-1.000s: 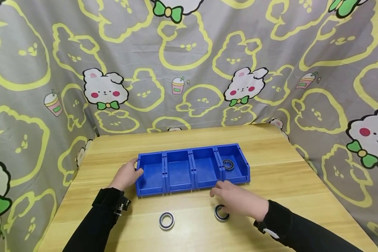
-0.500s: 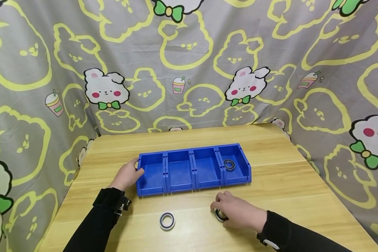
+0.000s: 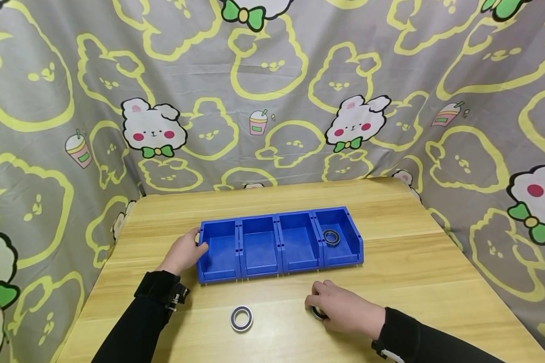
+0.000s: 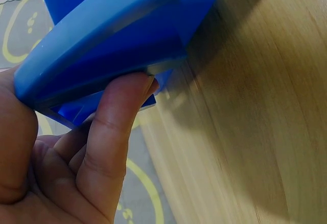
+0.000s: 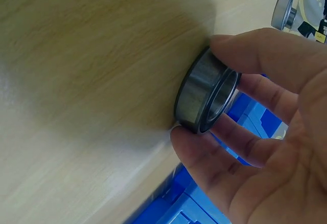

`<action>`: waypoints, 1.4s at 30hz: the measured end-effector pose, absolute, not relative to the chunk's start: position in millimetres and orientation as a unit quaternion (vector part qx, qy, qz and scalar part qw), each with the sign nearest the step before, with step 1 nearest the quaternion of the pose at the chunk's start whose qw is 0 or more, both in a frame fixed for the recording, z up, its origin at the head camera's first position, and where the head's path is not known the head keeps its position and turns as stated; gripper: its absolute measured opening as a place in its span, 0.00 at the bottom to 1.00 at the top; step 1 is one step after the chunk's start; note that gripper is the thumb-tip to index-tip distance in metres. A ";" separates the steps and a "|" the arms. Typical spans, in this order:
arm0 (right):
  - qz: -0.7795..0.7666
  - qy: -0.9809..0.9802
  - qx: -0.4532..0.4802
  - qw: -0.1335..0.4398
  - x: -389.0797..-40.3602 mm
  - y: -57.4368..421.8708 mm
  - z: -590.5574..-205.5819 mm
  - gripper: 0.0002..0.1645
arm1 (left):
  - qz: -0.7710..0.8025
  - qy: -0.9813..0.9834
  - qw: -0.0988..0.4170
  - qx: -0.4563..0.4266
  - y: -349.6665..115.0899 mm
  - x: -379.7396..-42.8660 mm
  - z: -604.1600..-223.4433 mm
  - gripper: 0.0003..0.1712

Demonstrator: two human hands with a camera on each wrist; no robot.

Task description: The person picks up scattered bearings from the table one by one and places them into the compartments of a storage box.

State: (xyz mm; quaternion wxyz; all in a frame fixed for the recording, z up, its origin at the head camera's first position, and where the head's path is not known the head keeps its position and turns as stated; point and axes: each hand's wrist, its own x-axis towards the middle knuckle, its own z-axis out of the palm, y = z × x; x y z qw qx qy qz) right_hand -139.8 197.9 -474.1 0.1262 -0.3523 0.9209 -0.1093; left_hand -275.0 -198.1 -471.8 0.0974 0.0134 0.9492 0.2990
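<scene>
My left hand grips the left side wall of a blue bin row; in the left wrist view the thumb and fingers wrap the wall of the blue bin. Over the table in front of the bins, my right hand pinches a ball bearing between thumb and fingertip, and the hand partly hides it in the head view. A second bearing lies flat on the table to the left. Inside the rightmost compartment, a third bearing rests near its left wall.
The blue row has several compartments joined side by side, standing on a wooden table. A grey patterned curtain closes off the back and both sides.
My right hand has come down and nearer to me onto the right-hand bearing, and its fingers have closed round it. The left hand keeps its hold on the bin wall.
</scene>
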 end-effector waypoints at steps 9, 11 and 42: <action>-0.110 0.921 -0.358 0.112 -144.6 193.7 -469.3 0.23 | 0.297 0.950 0.096 0.015 -199.1 -275.5 -468.1 0.38; -0.114 0.920 -0.361 0.102 -148.9 192.9 -464.8 0.23 | 0.297 0.950 0.095 0.016 -199.6 -275.6 -466.4 0.38; -0.104 0.942 -0.315 0.056 -260.7 159.5 -424.8 0.21 | 0.294 0.951 0.093 0.007 -198.0 -275.3 -470.1 0.38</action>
